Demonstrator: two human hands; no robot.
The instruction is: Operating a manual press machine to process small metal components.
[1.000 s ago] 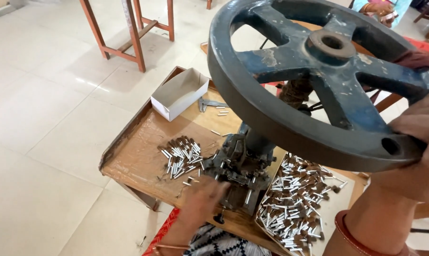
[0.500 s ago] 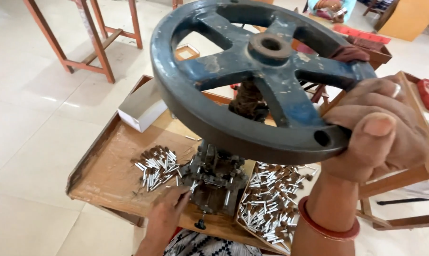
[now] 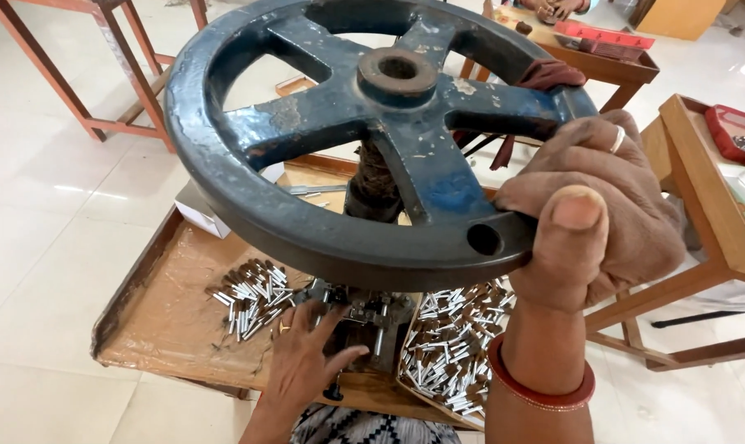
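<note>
Two bare hands work a hand-operated screw press on a wooden tray table point(image 3: 154, 329). The right hand point(image 3: 590, 218) has its fingers wrapped tightly around the rim of the heavy blue-grey handwheel point(image 3: 364, 140), thumb up beside a hole in the rim, placed for leverage on the turn. Below, the left hand point(image 3: 306, 358) rests at the press die point(image 3: 364, 316), fingers loosely curled at the metal; whether they pinch a piece cannot be told. One loose heap of small metal pins point(image 3: 253, 300) lies just left of the die, within reach. A shallow tray point(image 3: 450, 353) on the right holds many more such pins. A white cardboard box point(image 3: 199, 210) sits at the back, its contents hidden.
</note>
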